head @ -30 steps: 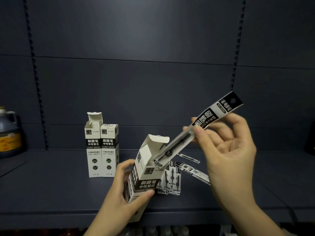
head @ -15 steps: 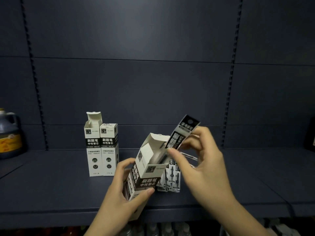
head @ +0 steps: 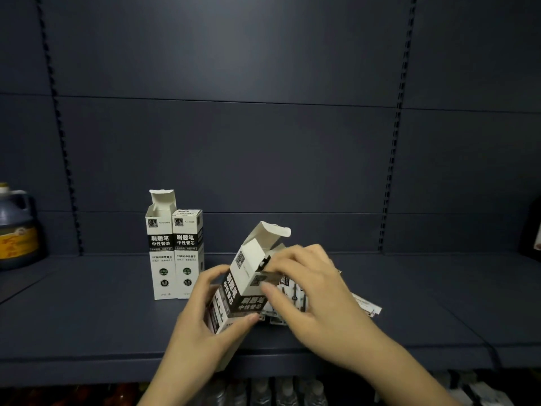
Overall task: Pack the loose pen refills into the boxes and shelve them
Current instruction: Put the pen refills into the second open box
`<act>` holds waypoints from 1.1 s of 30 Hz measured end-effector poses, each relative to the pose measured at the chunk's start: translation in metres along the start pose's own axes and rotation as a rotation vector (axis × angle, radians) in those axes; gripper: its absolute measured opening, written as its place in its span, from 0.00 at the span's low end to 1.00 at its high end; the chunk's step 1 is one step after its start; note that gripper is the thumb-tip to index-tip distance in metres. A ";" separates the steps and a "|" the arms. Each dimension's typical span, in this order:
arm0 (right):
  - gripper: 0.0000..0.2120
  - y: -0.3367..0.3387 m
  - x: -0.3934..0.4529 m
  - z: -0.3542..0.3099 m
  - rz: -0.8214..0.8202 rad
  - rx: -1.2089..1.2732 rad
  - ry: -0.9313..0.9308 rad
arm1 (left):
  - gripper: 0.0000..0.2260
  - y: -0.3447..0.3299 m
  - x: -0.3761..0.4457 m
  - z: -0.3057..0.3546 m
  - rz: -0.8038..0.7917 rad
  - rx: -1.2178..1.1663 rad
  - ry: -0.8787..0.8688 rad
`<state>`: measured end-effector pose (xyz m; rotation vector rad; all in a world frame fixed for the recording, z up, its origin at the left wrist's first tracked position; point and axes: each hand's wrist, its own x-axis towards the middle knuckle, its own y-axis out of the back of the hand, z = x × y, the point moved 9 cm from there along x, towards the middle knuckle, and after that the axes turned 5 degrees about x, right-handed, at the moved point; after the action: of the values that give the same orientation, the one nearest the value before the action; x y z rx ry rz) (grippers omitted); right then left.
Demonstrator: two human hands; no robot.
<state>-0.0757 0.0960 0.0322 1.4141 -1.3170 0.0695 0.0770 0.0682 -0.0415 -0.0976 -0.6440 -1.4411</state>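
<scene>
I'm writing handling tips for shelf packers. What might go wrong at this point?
The white cardboard refill box is tilted in the left hand at the dark shelf's front edge; a slip may drop it. The right hand is pressing a sleeved refill at its mouth, which could crease the open flap. Loose refill packets behind that hand may get swept aside.

The scene is dim and bluish, light falling softly from above and in front. The white boxes (head: 174, 247) and both hands stand out brightest against the dark shelf (head: 87, 317). The right hand (head: 310, 291) is slightly motion-blurred. Corners darken, wide-angle distortion bows the slotted uprights (head: 395, 127) near the edges, and the jug (head: 16, 227) at far left is murky
</scene>
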 end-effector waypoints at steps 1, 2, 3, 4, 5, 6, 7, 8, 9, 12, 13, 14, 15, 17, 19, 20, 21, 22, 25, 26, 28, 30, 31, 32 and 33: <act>0.16 -0.004 0.001 0.002 -0.033 -0.010 -0.012 | 0.30 -0.001 0.000 0.000 -0.006 0.010 -0.004; 0.16 -0.008 0.001 0.004 -0.070 -0.007 -0.028 | 0.29 -0.001 -0.001 0.000 -0.011 0.015 -0.007; 0.15 -0.012 0.001 0.005 -0.107 0.007 -0.043 | 0.29 -0.002 -0.001 -0.001 -0.017 0.020 -0.006; 0.15 -0.014 0.001 0.006 -0.144 0.026 -0.054 | 0.29 -0.003 -0.001 -0.001 -0.024 0.022 -0.005; 0.15 -0.014 0.001 0.005 -0.173 0.050 -0.053 | 0.29 -0.004 -0.002 -0.002 -0.030 0.023 -0.005; 0.16 -0.012 0.002 0.004 -0.187 0.081 -0.042 | 0.29 -0.004 -0.002 -0.003 -0.034 0.024 -0.007; 0.18 -0.006 0.003 0.003 -0.174 0.131 -0.025 | 0.29 -0.005 -0.003 -0.003 -0.036 0.026 -0.006; 0.19 0.002 0.005 0.006 -0.136 0.206 -0.011 | 0.29 -0.005 -0.004 -0.003 -0.037 0.028 -0.007; 0.19 0.012 0.007 0.011 -0.083 0.295 -0.008 | 0.29 -0.005 -0.004 -0.003 -0.038 0.028 -0.004; 0.10 0.040 0.011 0.041 0.081 0.453 -0.067 | 0.29 -0.003 -0.004 -0.006 -0.033 0.015 0.019; 0.07 0.044 0.012 0.055 0.113 0.468 -0.116 | 0.29 -0.002 -0.004 -0.007 -0.028 0.010 0.028; 0.05 0.045 0.011 0.074 0.131 0.465 -0.175 | 0.29 -0.001 -0.004 -0.008 -0.024 0.008 0.035; 0.04 0.042 0.011 0.093 0.133 0.448 -0.239 | 0.29 0.000 -0.005 -0.009 -0.022 0.009 0.039; 0.03 0.031 0.010 0.132 0.116 0.331 -0.361 | 0.29 0.001 -0.005 -0.010 -0.022 0.005 0.043; 0.04 0.016 0.005 0.169 0.053 0.134 -0.464 | 0.29 0.000 -0.005 -0.009 -0.028 -0.002 0.046; 0.04 0.009 0.001 0.184 0.016 0.040 -0.509 | 0.29 -0.001 -0.005 -0.009 -0.031 -0.005 0.045; 0.02 0.005 -0.003 0.198 -0.013 -0.035 -0.552 | 0.29 -0.001 -0.005 -0.009 -0.034 -0.006 0.045; 0.01 0.002 -0.008 0.210 -0.037 -0.089 -0.590 | 0.29 -0.002 -0.005 -0.010 -0.037 -0.005 0.043; 0.08 -0.004 -0.021 0.240 -0.107 -0.229 -0.666 | 0.29 -0.003 -0.005 -0.013 -0.038 -0.002 0.044; 0.11 -0.005 -0.024 0.247 -0.125 -0.256 -0.683 | 0.29 -0.003 -0.005 -0.014 -0.033 -0.006 0.049; 0.15 -0.008 -0.030 0.258 -0.158 -0.290 -0.711 | 0.30 -0.004 -0.005 -0.016 -0.025 -0.006 0.054; 0.15 -0.010 -0.032 0.262 -0.187 -0.308 -0.713 | 0.30 -0.003 -0.004 -0.015 -0.018 -0.006 0.053; 0.13 -0.010 -0.033 0.262 -0.202 -0.313 -0.707 | 0.30 -0.003 -0.003 -0.015 -0.015 -0.007 0.051; 0.11 -0.011 -0.033 0.262 -0.213 -0.318 -0.700 | 0.30 -0.003 -0.003 -0.014 -0.013 -0.007 0.049; 0.09 -0.011 -0.033 0.262 -0.221 -0.322 -0.698 | 0.30 -0.003 -0.002 -0.014 -0.012 -0.008 0.049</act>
<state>-0.2372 -0.0737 -0.0893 1.3365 -1.6197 -0.8140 0.0789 0.0637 -0.0553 -0.0647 -0.5994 -1.4533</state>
